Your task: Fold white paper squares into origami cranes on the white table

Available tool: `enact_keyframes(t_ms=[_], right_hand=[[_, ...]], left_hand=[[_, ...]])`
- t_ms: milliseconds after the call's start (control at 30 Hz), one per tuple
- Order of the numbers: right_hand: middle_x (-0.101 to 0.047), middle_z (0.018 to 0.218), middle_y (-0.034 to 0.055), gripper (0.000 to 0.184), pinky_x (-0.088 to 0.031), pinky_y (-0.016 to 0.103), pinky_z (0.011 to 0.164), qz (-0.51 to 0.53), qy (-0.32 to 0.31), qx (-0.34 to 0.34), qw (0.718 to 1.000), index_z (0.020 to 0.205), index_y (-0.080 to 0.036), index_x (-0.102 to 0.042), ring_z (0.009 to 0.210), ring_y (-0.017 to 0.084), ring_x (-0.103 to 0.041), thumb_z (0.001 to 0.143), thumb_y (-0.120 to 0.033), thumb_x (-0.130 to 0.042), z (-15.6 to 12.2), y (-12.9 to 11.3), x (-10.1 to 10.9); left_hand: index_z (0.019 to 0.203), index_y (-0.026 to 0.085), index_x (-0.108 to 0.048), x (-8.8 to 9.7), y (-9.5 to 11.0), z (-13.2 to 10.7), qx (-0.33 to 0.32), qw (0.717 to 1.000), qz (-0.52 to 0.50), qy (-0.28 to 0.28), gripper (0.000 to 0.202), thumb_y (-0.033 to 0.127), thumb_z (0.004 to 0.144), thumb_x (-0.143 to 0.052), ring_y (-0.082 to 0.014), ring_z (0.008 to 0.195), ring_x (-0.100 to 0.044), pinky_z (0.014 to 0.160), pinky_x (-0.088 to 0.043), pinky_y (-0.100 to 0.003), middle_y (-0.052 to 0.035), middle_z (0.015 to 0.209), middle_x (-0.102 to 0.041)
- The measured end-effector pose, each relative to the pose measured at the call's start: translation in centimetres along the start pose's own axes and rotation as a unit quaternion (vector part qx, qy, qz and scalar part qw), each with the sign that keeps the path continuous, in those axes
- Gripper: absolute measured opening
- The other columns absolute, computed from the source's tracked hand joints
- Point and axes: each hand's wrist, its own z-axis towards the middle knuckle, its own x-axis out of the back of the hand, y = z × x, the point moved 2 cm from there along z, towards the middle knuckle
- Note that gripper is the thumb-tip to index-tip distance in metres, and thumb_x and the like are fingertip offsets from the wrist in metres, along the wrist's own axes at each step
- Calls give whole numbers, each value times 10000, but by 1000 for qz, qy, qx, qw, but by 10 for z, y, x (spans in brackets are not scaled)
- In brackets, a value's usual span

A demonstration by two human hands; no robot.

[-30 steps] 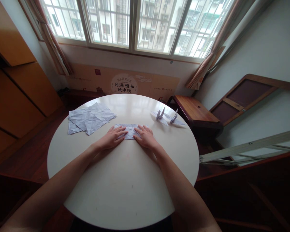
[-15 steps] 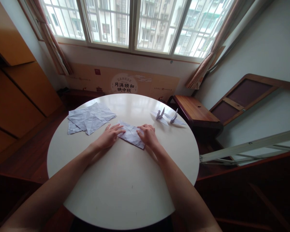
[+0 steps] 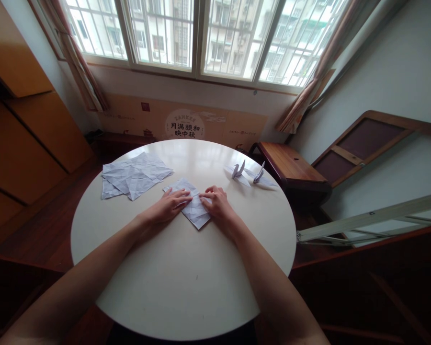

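A creased, folded sheet of paper (image 3: 197, 216) lies flat on the white table, turned so that one corner points towards me. Across its left part rests my left hand (image 3: 171, 205), fingers stretched out and pressing on the paper. My right hand (image 3: 217, 205) is at the sheet's right side, its fingers bent and the thumb and index fingertip close together on the paper near its middle. Both hands hide parts of the sheet's edges.
Several creased paper sheets (image 3: 136, 175) lie overlapping on the left of the round table (image 3: 165, 282). Two folded paper cranes, one nearer (image 3: 239, 173) and one further right (image 3: 260, 176), stand at the back right. A wooden side table (image 3: 292, 163) is beyond them.
The folded paper has turned on the table, its near corner now further left and closer to me. My left hand has slid right onto it, and my right hand has shifted slightly left.
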Motion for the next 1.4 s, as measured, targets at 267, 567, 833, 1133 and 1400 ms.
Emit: enact_keyframes(t_ms=[267, 567, 833, 1133, 1400], right_hand=[[-616, 1213, 76, 291, -360, 392, 1026, 9, -15, -10, 1000, 1151, -263, -728, 1145, 239, -499, 913, -364, -596, 0, 0, -3], [-625, 1201, 68, 346, -379, 362, 1035, 33, -8, 1, 999, 1206, -277, -697, 1141, 216, -535, 861, -275, -673, 2, 3, -2], [-667, 1110, 36, 219, -409, 341, 985, 57, -14, 60, 996, 1075, -318, -757, 1050, 188, -567, 881, -284, -660, 1, 0, -8], [-629, 1166, 69, 304, -395, 384, 997, -8, 48, -31, 998, 1152, -286, -728, 1092, 230, -534, 895, -214, -582, 3, 7, 0], [-601, 1211, 76, 267, -363, 428, 1007, -23, -5, -44, 999, 1115, -310, -744, 1147, 255, -489, 926, -333, -558, 0, 0, 0]], left_hand=[[1389, 255, -536, 1, 1, 1, 12, 1000, -6, -6, 414, 323, 1017, -367, -284, 1430, -348, 1173, -131, -608, -104, 1505, -451], [1400, 262, -530, 3, 0, 0, 5, 1000, -13, -13, 418, 327, 1016, -376, -293, 1437, -334, 1179, -141, -602, -95, 1520, -431], [1424, 266, -502, 3, 0, -1, 5, 1000, -5, -15, 430, 303, 1008, -396, -284, 1431, -345, 1181, -145, -594, -106, 1516, -433], [1398, 265, -530, 8, 4, -1, 8, 1000, 21, -18, 418, 361, 1017, -387, -283, 1407, -380, 1165, -201, -543, -90, 1517, -438], [1306, 294, -614, 14, 12, -1, 4, 999, 39, 17, 375, 396, 1011, -406, -264, 1218, -527, 1051, -351, -447, -73, 1399, -557]])
